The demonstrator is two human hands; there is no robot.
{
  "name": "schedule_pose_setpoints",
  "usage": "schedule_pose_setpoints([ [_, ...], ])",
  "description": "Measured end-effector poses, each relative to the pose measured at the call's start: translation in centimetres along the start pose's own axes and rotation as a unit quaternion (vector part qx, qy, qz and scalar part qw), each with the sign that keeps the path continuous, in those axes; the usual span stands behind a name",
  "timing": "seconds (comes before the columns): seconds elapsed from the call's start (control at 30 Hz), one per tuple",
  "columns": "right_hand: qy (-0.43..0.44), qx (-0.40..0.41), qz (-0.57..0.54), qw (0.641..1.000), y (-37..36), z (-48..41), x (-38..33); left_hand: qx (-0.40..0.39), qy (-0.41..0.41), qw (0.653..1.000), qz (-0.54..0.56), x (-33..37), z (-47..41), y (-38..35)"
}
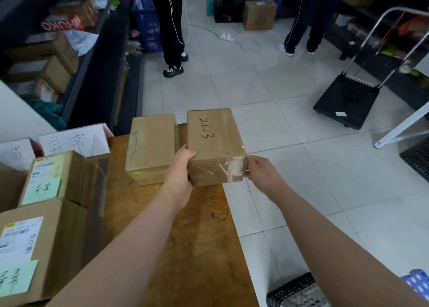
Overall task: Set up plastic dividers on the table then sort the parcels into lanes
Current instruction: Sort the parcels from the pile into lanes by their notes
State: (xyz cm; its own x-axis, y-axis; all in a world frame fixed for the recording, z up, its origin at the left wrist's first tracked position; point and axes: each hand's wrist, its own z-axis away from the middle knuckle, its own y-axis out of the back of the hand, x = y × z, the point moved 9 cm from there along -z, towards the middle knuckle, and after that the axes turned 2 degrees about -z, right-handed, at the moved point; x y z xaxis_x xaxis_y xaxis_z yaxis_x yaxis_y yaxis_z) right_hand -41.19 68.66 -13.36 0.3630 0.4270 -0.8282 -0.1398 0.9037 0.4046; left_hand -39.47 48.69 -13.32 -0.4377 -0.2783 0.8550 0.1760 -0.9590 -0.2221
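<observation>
Head view of a sorting table of brown wood. A taped cardboard parcel, handwritten "2613" on its top face, is held at its near end over the far right corner of the table, partly overhanging the edge. The left grip is clamped on the parcel's near left corner, thumb on top and fingers under the side. The right grip is clamped on the near right corner, its fingertips hidden behind the box. Whether the parcel's far end rests on the table cannot be told. Just beside it on the left lies an unmarked parcel, flat on the table and close to touching it. Further left, a clear plastic divider stands upright, and beyond it sit two labelled parcels, each bearing a green handwritten note. White paper signs stand at the far left of the table. On the tiled floor beyond are a black hand trolley, a blue crate and two standing persons
</observation>
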Motion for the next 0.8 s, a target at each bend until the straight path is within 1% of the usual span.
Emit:
schedule_pose_setpoints([
  [0.03,-0.001,-0.007,-0.017,1.0,-0.4,0.3,-0.2,-0.013,0.014,0.999,0.034,-0.3,0.5,-0.1],
  [0.1,0.0,-0.011,-0.046,0.999,-0.9,0.8,-0.5,-0.025,0.027,0.998,0.06,-0.7,1.5,-0.1],
  [0.17,0.014,-0.006,-0.057,0.998,-0.9,1.3,-1.0,-0.01,0.001,0.999,0.037,-0.4,2.4,0.4],
  [0.23,0.039,-0.001,-0.038,0.998,-0.8,1.6,-1.6,0.009,-0.033,0.999,-0.029,0.1,3.2,1.1],
  [0.3,0.06,-0.001,-0.011,0.998,-0.9,2.2,-2.0,0.024,-0.05,0.991,-0.118,0.4,3.9,1.6],
  [0.37,0.072,0.001,0.004,0.997,-1.1,2.7,-2.3,0.035,-0.047,0.981,-0.183,0.3,4.6,2.1],
  [0.4,0.074,0.003,0.008,0.997,-1.3,3.0,-2.3,0.035,-0.04,0.98,-0.192,0.1,5.0,2.3],
  [0.67,0.087,-0.002,0.007,0.996,-2.6,5.5,-2.0,0.016,0.015,0.989,-0.147,-2.0,7.3,3.1],
  [0.8,0.109,0.001,-0.006,0.994,-3.2,6.7,-2.2,0.004,0.016,0.992,-0.126,-2.8,8.6,3.7],
])
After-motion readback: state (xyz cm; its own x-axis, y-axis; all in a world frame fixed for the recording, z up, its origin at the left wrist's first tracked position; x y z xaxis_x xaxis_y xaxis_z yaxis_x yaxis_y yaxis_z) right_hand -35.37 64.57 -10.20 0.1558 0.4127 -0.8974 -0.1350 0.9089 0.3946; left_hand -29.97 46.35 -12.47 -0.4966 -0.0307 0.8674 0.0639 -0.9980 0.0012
